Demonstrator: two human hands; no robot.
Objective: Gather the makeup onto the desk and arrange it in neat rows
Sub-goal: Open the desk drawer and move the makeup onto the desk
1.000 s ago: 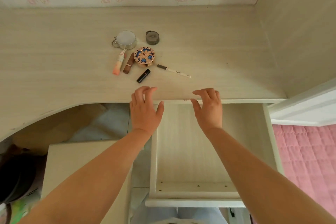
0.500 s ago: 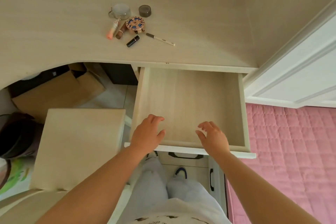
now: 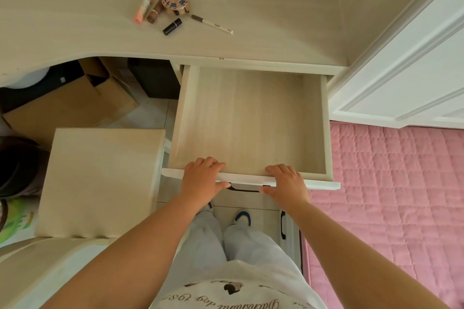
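Both hands have dropped from the desk edge to the front of the open drawer.

A second ago our left hand (image 3: pixel 200 179) and right hand (image 3: pixel 285 183) hovered by the pale wooden desk (image 3: pixel 276 20); now their fingers curl loosely spread over the white front lip of the bare pale wooden drawer (image 3: pixel 248 118), thumbs below. The makeup cluster, among it a black lipstick tube (image 3: pixel 172 26) and a white eyeliner pencil (image 3: pixel 212 24), lies unsorted well beyond our fingertips. We judge gathering finished; closing and arranging remain.
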